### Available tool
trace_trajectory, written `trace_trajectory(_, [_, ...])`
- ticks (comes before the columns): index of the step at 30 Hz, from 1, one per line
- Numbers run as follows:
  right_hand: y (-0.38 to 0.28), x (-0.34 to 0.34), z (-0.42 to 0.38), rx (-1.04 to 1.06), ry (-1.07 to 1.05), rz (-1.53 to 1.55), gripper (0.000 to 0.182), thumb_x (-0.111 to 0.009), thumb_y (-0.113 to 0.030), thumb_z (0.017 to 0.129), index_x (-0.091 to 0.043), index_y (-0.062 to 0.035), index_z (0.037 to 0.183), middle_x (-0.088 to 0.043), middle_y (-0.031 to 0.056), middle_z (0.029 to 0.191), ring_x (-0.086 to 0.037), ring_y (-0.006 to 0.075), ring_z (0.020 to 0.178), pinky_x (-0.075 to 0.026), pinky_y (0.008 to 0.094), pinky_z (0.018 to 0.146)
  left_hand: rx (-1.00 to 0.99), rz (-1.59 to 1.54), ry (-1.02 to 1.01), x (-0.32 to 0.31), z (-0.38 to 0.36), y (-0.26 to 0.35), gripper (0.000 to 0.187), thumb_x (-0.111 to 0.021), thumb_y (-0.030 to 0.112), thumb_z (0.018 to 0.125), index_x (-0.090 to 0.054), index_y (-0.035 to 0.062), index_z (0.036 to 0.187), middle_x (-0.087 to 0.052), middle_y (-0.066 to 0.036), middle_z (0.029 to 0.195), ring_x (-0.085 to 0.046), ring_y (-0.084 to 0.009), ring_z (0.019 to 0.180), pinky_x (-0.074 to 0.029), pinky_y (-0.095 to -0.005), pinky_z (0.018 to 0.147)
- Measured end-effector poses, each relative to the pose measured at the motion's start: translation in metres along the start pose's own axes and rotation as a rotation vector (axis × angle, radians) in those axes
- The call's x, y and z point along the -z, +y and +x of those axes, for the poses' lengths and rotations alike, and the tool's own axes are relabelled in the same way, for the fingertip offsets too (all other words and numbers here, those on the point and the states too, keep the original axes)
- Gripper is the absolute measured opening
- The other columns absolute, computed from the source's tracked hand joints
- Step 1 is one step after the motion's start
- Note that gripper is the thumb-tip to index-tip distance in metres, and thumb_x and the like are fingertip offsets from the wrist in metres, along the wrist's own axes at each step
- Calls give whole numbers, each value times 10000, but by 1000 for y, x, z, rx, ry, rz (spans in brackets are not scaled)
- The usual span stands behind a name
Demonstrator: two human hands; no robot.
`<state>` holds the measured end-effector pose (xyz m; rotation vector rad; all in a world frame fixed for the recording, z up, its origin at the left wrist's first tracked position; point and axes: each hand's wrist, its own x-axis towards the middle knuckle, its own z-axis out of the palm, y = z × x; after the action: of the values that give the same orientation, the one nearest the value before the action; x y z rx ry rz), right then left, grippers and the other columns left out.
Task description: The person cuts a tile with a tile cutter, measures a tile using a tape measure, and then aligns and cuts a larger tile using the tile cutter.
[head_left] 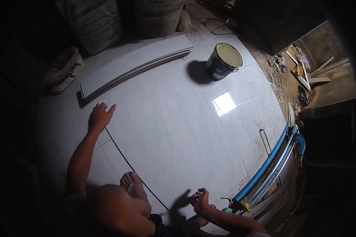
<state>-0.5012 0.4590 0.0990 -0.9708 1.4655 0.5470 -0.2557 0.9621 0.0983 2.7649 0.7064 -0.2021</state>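
My left hand [101, 117] reaches forward over the pale, glossy slab surface [162, 130], thumb apart from the fingers and nothing gripped. It is just short of the near end of a stack of long, narrow tile strips [134, 65]. A thin dark line [126, 160] runs from under this hand, past my sandalled foot [132, 183], toward the lower middle. My right hand [200, 200] hovers low over the surface near my other knee, fingers loosely bent and apart, casting a shadow. A blue manual tile cutter [267, 166] with metal rails lies to its right.
A dark bucket [221, 63] filled with a beige material stands beyond the slab's middle. Large sacks [95, 27], a pale bucket [158, 19] and a torn paper bag [63, 71] line the back left. Rubble and wood scraps [300, 71] lie at the right, past the floor's edge.
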Motion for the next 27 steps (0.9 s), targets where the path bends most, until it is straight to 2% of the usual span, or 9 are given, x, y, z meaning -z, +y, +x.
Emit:
trace_trajectory(2, [7,17,23,10,-88,97,164,-529,-263,834,-457,-116,832,-453,43,701,-477,204,702,-471,367,749,37,-6,-39,-9,1,-11,613,-541,572,953,-652,-3,1135,-616,-217,1172,-615,-361,1079,-515,-468,924])
trace_trajectory(5, [5,27,28,43,-55,94,185,-530,-278,833,-456,-113,795,-478,53,709,-492,210,695,-481,356,709,103,16,-72,28,-25,19,611,-517,580,959,-667,-2,1067,-649,-221,1075,-645,-381,1014,-526,-473,900])
trace_trajectory(11, [0,33,31,118,25,-73,186,-558,-314,832,-466,-159,789,-504,30,709,-533,212,725,-489,400,712,97,76,-108,5,-15,-4,656,-450,594,980,-671,-24,976,-691,-251,1009,-664,-416,1005,-524,-492,884])
trace_trajectory(15, [-2,46,44,82,18,-118,392,-615,-537,827,-465,-175,815,-500,33,725,-540,224,764,-483,400,694,16,36,-48,-1,-6,-25,662,-426,613,976,-662,0,902,-690,-258,1003,-659,-423,1000,-507,-511,873])
trace_trajectory(18, [-9,25,11,113,6,-245,406,-658,-485,875,-445,-143,922,-496,38,766,-538,192,755,-480,353,659,31,13,-115,17,-12,-21,625,-439,595,976,-676,26,865,-695,-247,945,-667,-415,966,-509,-490,858])
trace_trajectory(21, [-5,37,14,192,-3,-413,384,-712,-378,901,-430,-127,966,-498,40,802,-537,164,730,-474,321,640,-53,6,-4,5,-9,-34,610,-455,574,973,-661,36,773,-690,-234,837,-672,-419,880,-512,-469,821])
trace_trajectory(22, [0,43,19,198,-6,-425,372,-726,-343,904,-430,-125,964,-498,40,806,-535,156,718,-471,310,636,65,81,-264,23,-7,-24,584,-467,587,973,-703,68,1094,-677,-219,1188,-627,-369,1151,-474,-435,984])
trace_trajectory(25, [10,49,25,189,-4,-433,409,-769,-303,885,-421,-114,985,-487,29,800,-514,134,680,-463,298,620,-201,123,-99,8,-12,-53,547,-462,576,1000,-713,91,1008,-741,-161,981,-700,-340,915,-542,-490,906])
trace_trajectory(27, [17,51,24,198,1,-442,469,-790,-326,868,-412,-98,1026,-479,18,788,-488,115,678,-447,287,603,-188,193,-303,10,-9,-65,620,-383,537,1013,-469,126,1469,-483,-231,1471,-473,-332,1352,-359,-416,1128])
